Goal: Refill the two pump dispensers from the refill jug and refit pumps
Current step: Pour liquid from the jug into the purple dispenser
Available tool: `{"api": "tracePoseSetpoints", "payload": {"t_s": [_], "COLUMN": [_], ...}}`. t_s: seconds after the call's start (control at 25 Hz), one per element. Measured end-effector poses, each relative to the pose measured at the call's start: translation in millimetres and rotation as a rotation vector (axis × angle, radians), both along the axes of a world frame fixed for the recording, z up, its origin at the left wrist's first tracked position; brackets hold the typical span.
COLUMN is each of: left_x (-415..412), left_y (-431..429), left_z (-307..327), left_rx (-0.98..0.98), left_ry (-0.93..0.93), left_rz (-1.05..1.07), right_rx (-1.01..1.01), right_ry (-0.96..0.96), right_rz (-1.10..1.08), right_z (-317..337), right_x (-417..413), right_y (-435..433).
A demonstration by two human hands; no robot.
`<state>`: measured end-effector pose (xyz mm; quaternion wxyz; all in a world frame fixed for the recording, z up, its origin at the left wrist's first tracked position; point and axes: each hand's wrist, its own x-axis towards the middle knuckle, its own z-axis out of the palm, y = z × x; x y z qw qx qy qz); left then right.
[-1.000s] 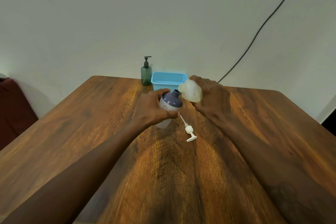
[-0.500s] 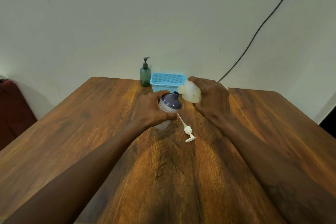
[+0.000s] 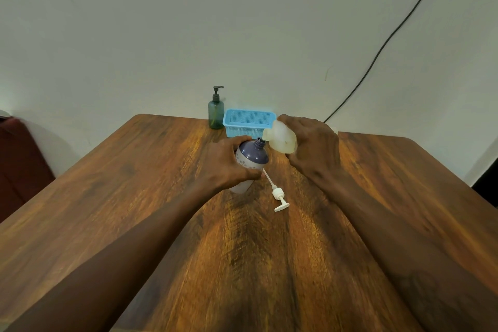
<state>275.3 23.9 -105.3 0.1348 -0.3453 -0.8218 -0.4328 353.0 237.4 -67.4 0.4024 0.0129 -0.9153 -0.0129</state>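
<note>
Purple-shouldered and white below, the open dispenser bottle (image 3: 252, 158) is held by the left hand (image 3: 226, 168), whose fingers and thumb curl round its upper body. The bottle leans a little, its base down on the wooden table (image 3: 134, 197), and its dark threaded neck is uncovered. The right hand (image 3: 315, 148) grips the refill jug (image 3: 281, 139), a pale translucent container tipped over sideways so that its spout meets the bottle's neck. Whether liquid is passing between them is too small to tell.

Just beside the bottle, on its right, 1 white pump (image 3: 279, 194) lies flat on the table between the 2 forearms. Its thin dip tube points up toward the bottle and runs under the left thumb's edge, while its nozzle points toward the person.

Farther back, at the table's far edge, a green dispenser (image 3: 215, 114) stands upright with its black pump fitted. A blue mesh basket (image 3: 248, 122) sits just to its right; whether the 2 touch is unclear. The jug and the right hand cover the basket's right corner. Behind, a black cable (image 3: 377, 54) slants down the pale wall (image 3: 188, 21) and passes out of sight behind the right hand. A dark red seat (image 3: 16, 159) shows at the left edge, well apart from everything else.
</note>
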Motion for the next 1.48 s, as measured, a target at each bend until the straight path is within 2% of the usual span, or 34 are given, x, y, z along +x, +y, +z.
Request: {"api": "tracePoseSetpoints", "payload": {"t_s": [1.48], "left_x": [-1.0], "left_y": [-3.2], "left_z": [-8.6], "left_rx": [-0.019], "left_ry": [-0.016], "left_rz": [0.005], "right_rx": [0.006], "right_ry": [-0.055], "right_rz": [-0.005], "right_z": [4.4], "right_x": [2.9], "right_y": [-1.4]}}
